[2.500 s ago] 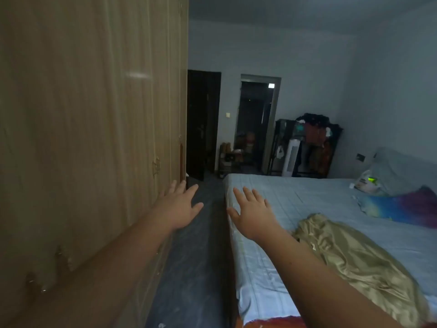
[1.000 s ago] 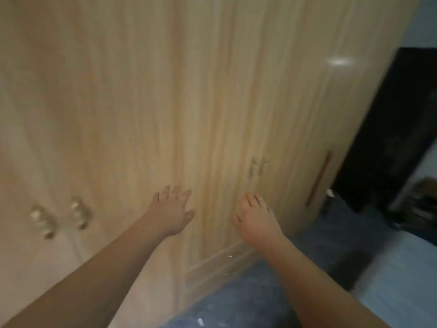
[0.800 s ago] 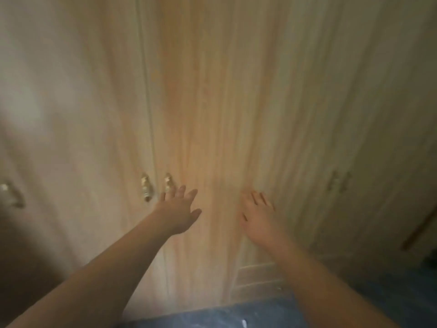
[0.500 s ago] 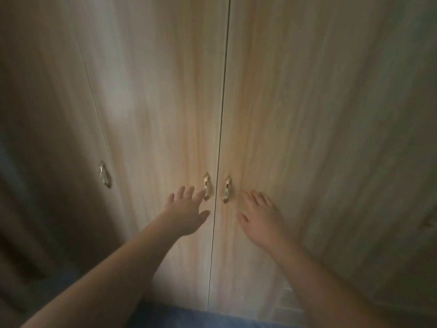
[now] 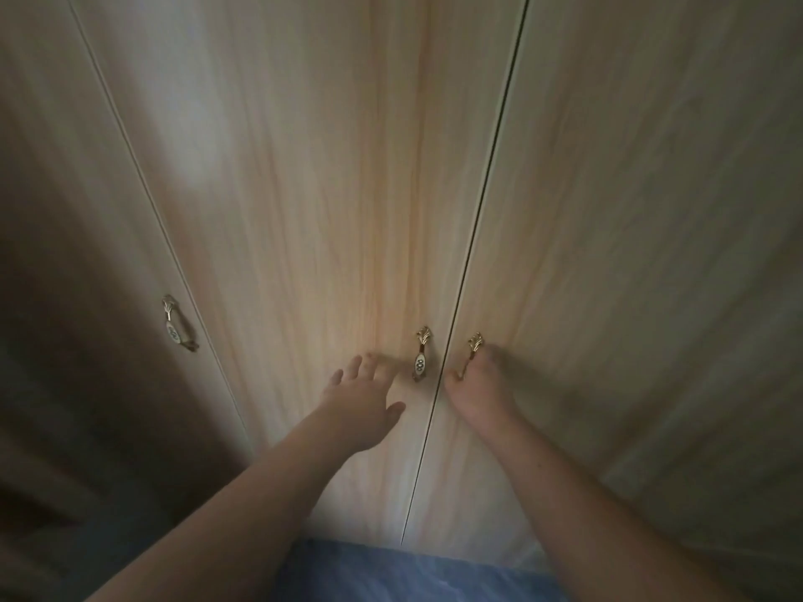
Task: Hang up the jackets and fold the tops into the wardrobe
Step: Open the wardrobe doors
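the wardrobe [image 5: 330, 176] fills the view, its pale wood-grain doors shut, with a thin dark seam running down between the middle door and the door to its right. two small brass handles flank that seam at about the same height: the left brass handle [image 5: 420, 359] with a white oval inset, and the right brass handle [image 5: 472, 348] just across the seam.

the left hand [image 5: 363, 406] reaches forward with its fingers spread and loosely extended, palm facing the door. its fingertips [image 5: 377, 361] lie just beside the left brass handle, to its left, and seem to brush the door panel, though blur there makes contact hard to confirm. it grips nothing; the hand is released and wide.

the right hand [image 5: 480, 391] is at the right brass handle. its fingers curl in around the lower part of the handle, with only the handle's fanned upper end showing above the knuckles, so it appears to be grasping the handle, thumb toward the seam.

both forearms are bare and stretch up from the lower edge of the frame. a third handle [image 5: 176, 325] sits on the door further left, in shadow, well apart from both hands. a strip of blue floor [image 5: 391, 571] shows below the doors, between the arms. no jackets or tops are in view.
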`<control>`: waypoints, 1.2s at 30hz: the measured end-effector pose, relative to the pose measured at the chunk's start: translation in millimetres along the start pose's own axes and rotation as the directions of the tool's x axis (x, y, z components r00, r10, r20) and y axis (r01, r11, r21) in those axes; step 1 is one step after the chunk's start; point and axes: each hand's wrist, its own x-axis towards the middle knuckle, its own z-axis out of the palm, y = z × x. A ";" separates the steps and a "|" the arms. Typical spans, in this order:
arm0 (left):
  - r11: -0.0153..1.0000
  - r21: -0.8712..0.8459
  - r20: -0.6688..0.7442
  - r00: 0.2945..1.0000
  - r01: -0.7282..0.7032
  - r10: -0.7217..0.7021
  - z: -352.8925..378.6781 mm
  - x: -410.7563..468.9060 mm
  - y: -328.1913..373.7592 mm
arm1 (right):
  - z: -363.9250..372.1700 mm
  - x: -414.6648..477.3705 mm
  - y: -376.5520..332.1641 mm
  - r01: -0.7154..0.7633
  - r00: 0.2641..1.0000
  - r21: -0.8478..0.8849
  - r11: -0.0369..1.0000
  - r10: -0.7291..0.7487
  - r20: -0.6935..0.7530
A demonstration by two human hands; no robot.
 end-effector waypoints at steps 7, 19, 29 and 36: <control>0.970 -0.241 -0.006 1.000 -0.016 0.015 10.2 -10.7 14.2 | -0.3 -24.1 6.2 0.002 1.000 0.096 0.995 -0.004 0.027; 0.949 -0.287 0.014 0.990 -0.127 0.137 42.7 -161.8 178.2 | -102.3 -237.1 105.8 0.109 0.986 0.115 0.987 -0.123 0.116; 0.899 -0.106 0.038 0.901 -0.426 0.431 55.6 -208.4 345.0 | -225.9 -300.0 280.2 -0.171 0.985 0.116 0.979 0.173 -0.008; 0.907 -0.006 0.026 0.907 -0.420 0.420 49.3 -193.4 377.4 | -295.7 -357.6 278.2 -0.222 0.975 -0.137 0.965 0.224 0.000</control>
